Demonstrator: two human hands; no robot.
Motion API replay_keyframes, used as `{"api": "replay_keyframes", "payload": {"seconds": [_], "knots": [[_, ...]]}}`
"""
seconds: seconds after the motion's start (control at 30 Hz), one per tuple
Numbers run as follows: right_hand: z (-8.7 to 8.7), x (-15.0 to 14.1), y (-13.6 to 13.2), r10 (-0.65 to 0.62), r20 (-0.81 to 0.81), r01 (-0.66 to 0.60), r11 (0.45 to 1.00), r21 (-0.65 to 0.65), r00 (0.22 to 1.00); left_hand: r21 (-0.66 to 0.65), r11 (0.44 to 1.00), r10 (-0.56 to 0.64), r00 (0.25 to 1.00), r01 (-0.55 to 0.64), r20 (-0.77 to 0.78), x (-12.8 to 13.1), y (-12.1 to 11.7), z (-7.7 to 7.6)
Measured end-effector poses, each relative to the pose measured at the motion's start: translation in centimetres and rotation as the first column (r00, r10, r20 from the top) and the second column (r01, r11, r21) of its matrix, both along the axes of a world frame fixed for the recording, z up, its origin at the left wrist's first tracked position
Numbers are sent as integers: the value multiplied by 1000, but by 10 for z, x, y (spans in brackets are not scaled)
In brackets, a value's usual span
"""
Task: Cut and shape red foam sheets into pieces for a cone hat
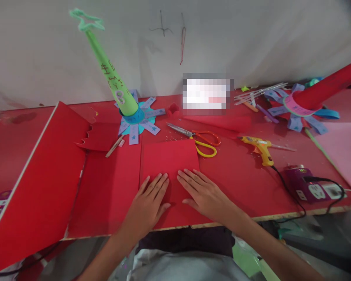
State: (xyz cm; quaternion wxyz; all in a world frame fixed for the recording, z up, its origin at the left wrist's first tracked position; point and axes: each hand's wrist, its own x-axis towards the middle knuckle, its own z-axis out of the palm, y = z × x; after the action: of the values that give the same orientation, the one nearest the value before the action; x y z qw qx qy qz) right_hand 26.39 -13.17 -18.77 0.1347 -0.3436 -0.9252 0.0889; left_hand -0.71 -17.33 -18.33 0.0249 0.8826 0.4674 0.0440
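Note:
A red sheet of paper lies flat at the front of the red table. My left hand rests palm down on its left side, fingers stretched out. Opposite it, my right hand lies flat on the right side of the sheet, fingers extended and thumb apart. Neither hand grips anything. Just beyond the sheet's far right corner are scissors with one orange and one yellow handle loop. More red paper lies to the left of my left hand.
A green paper cone stands at back left, a red cone at right. The yellow glue gun has a cord near the purple power strip. At left rises a red divider panel. A small knife-like tool lies nearby.

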Motion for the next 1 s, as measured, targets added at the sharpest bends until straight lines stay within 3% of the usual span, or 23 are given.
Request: {"api": "replay_keyframes", "payload": {"seconds": [0.17, 0.37, 0.57, 1.0], "knots": [[-4, 7, 0, 18, 22, -18, 1000, -22, 1000, -27, 1000, 9, 1000, -10, -14, 1, -1, 4], [-7, 27, -5, -21, 41, 22, 999, -33, 999, -57, 992, 112, 993, -114, -40, -8, -11, 12], [-7, 44, -10, -54, 45, 53, 998, 17, 998, -51, 988, 147, 988, -149, -36, -10, -16, 12], [-5, 53, -13, -99, 52, 97, 995, 39, 994, 71, 974, 218, 976, -217, 0, -15, -25, 10]]}}
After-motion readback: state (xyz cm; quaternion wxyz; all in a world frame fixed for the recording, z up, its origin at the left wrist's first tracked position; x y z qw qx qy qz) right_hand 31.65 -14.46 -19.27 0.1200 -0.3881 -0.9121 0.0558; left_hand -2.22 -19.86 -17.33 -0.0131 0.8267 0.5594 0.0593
